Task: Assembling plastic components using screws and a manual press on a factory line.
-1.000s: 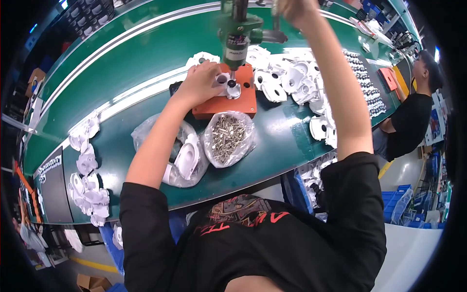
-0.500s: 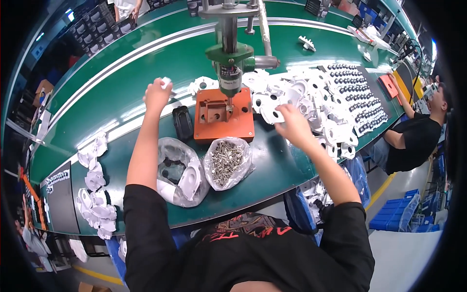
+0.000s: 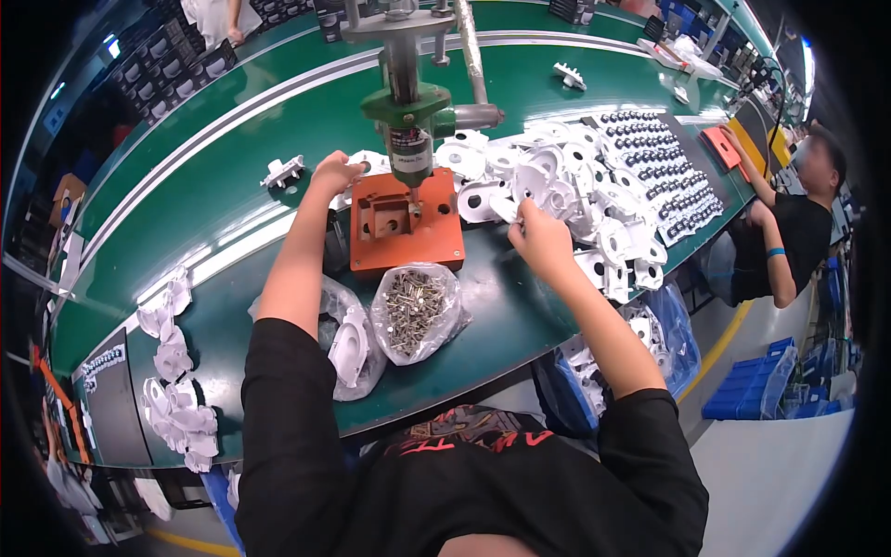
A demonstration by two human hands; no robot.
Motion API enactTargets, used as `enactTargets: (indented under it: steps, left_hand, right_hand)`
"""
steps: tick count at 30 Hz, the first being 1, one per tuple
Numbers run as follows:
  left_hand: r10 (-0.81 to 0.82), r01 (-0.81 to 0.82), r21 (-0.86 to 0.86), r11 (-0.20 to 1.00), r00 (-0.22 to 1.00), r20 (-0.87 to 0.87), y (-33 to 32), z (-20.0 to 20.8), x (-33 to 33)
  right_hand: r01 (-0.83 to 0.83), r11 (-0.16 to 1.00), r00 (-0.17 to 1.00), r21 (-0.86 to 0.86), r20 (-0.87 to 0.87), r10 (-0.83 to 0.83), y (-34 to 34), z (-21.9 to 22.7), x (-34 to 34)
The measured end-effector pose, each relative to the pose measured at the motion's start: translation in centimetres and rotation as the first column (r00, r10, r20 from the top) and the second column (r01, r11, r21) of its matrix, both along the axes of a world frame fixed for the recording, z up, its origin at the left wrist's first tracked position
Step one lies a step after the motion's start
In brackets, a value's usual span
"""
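My left hand (image 3: 336, 174) is at the far left corner of the orange fixture block (image 3: 408, 243), fingers closed on the edge of a white plastic part (image 3: 375, 162) lying behind it; the thumb is partly hidden. Right of the block, my right hand (image 3: 542, 241) pinches a white moulded part (image 3: 505, 208) at the edge of a heap of similar white parts (image 3: 580, 181). Over the block stands a green press head (image 3: 406, 116), its tip down near the block's recess. Another white part (image 3: 283, 172) lies alone on the green belt, left of my left hand.
A clear bag of screws (image 3: 415, 311) sits before the block, beside a bag with white parts (image 3: 351, 348). More white parts (image 3: 176, 408) lie at left. Rows of small black-and-white pieces (image 3: 659, 172) lie at right, near a seated co-worker (image 3: 794, 223).
My left hand has let go of a white part on the belt and moved right to the part behind the block. My right hand has closed on a white part. The view has shifted slightly.
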State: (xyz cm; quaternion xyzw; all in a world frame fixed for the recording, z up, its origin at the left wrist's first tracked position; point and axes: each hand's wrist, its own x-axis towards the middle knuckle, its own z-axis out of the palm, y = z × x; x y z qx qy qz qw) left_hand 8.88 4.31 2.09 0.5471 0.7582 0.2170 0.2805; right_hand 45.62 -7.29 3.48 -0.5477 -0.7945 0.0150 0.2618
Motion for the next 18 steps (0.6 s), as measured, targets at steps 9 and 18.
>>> enactTargets:
  steps: [9, 18]
  left_hand:
    - [0.108, 0.038, 0.492, 0.87, 0.958, -0.265, -5.6, 3.2, -1.9]
    - [-0.097, 0.039, 0.829, 0.557, 0.995, 0.018, -21.0, 8.9, 2.2]
  right_hand:
    - [-0.14, 0.945, 0.902, -0.294, -0.431, 0.0, -1.2, 1.2, 2.7]
    - [-0.596, 0.736, 0.305, -0.322, -0.938, -0.164, -4.4, 7.1, 0.7]
